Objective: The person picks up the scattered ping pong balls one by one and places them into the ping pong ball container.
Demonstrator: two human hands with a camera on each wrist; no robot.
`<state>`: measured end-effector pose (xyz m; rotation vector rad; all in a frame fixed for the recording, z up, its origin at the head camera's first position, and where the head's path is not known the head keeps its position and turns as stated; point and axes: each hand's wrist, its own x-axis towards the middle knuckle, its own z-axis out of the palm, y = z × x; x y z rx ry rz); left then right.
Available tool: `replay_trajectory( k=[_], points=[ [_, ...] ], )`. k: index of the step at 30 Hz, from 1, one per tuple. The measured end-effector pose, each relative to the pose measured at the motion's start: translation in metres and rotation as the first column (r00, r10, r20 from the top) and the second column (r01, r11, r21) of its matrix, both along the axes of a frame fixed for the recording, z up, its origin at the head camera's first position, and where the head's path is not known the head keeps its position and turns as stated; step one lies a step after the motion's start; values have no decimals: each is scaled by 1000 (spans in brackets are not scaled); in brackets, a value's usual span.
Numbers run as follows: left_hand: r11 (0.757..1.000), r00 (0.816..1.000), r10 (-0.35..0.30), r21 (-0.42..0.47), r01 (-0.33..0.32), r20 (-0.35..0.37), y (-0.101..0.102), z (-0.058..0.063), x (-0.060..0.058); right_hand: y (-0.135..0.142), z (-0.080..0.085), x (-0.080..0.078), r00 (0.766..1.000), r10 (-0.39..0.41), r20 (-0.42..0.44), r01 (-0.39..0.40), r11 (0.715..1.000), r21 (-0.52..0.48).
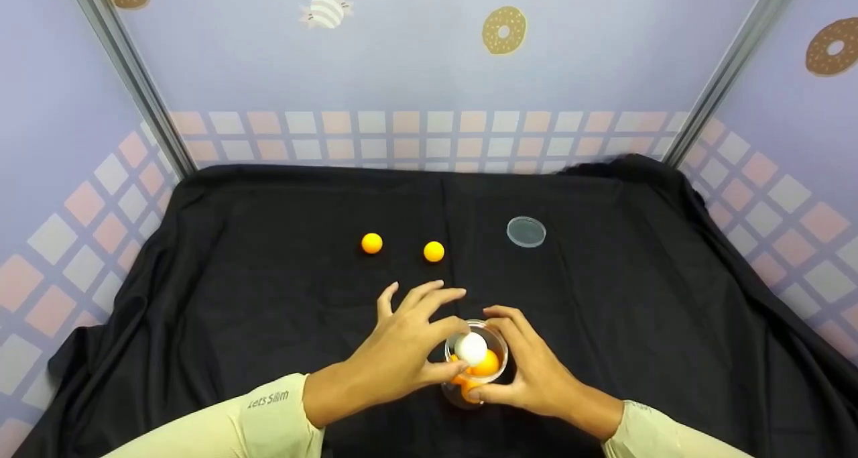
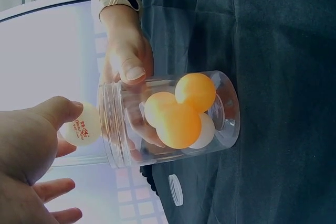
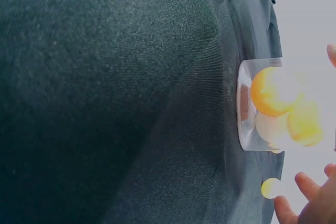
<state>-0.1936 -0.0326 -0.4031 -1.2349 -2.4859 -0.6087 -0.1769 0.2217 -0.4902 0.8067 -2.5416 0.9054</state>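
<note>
My left hand (image 1: 402,340) pinches a white ping-pong ball (image 1: 471,349) between thumb and index finger, its other fingers spread. The ball, printed with red lettering, is right at the mouth of a clear plastic jar (image 2: 113,129). My right hand (image 1: 536,371) grips the jar near its rim, thumb on the near side and fingers on the far side. Inside the jar lie three orange ping-pong balls (image 2: 178,126) and another white ball (image 2: 206,132), partly hidden behind them. The jar stands upright on the black cloth.
Two orange balls, a left one (image 1: 372,243) and a right one (image 1: 434,251), lie on the black cloth (image 1: 281,277) beyond my left hand. A clear round lid (image 1: 526,232) lies farther right. Patterned panels (image 1: 415,55) enclose the back and sides.
</note>
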Motion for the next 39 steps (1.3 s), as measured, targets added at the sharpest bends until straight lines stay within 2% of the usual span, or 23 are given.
replay_trajectory(
  k=[8, 18, 27, 33, 39],
  points=[
    [1000, 1000, 15, -11, -15, -4, -1, 0, -1, 0, 1, -1, 1000, 22, -22, -22, 1000, -6],
    [1000, 1000, 19, -10, -19, 3, -1, -2, -1, -1, 1, 0, 1000, 14, 9, -14, 1000, -9],
    [1000, 1000, 15, 11, -15, 5, 0, -1, -7, -1, 2, 0, 999, 15, 32, -14, 1000, -13],
    [998, 999, 44, 40, -45, 23, 1, 1, -20, -1, 2, -1, 999, 9, 53, -7, 1000, -27],
    [986, 990, 131, 96, -135, 43, 0, 1, -45, -2, 1, 0, 999, 9, 47, -7, 999, -40]
  ],
)
